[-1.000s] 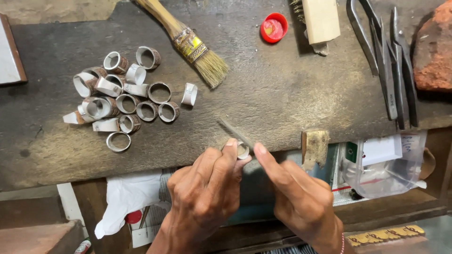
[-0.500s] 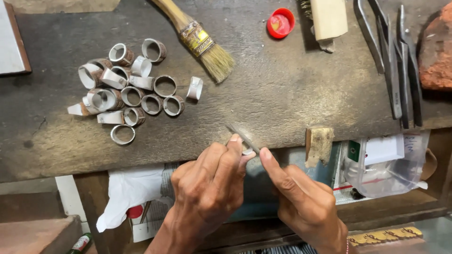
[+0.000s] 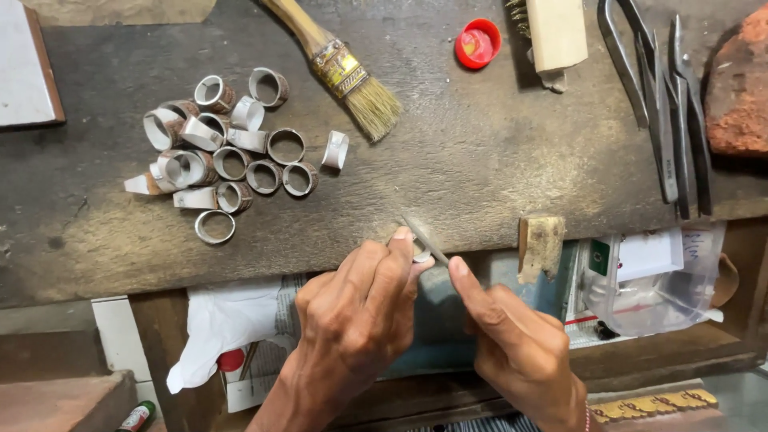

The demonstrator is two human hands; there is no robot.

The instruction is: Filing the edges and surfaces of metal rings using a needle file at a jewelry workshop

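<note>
My left hand [image 3: 360,308] pinches a small metal ring [image 3: 420,253] at the front edge of the dark workbench [image 3: 480,176]. My right hand [image 3: 512,344] grips a thin flat metal file [image 3: 424,238], whose blade lies slanted across the ring. Both hands meet just over the bench edge. The ring is mostly hidden by my fingers. A heap of several similar metal rings [image 3: 228,144] lies on the bench at upper left, well away from both hands.
A paintbrush [image 3: 340,68], a red cap [image 3: 478,43] and a wooden brush block [image 3: 556,32] lie at the back. Pliers and tweezers [image 3: 668,104] and a reddish brick [image 3: 740,88] are at right. A wooden peg [image 3: 541,244] juts from the edge. Plastic bags [image 3: 656,280] sit below.
The file has slid a little along the ring while both hands stay at the bench edge. The camera view has shifted slightly.
</note>
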